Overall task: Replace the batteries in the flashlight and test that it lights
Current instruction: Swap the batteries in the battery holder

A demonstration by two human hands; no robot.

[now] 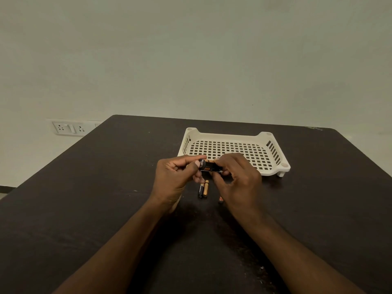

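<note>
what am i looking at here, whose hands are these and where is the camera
There is no machine here. One picture, taken by a wide-angle camera worn on a person's head, looking forward and down, so the two bare arms reaching in from the bottom are that person's own.

The left hand and the right hand meet over a dark table and together hold a small black part, probably the flashlight's battery holder with a battery in it; it is too small to be sure.

On the table just below the hands lie two loose batteries side by side, and the tip of a third battery shows beside the right wrist. Behind the hands stands a white slotted tray with nothing visible in it. A wall socket is at the left.
</note>
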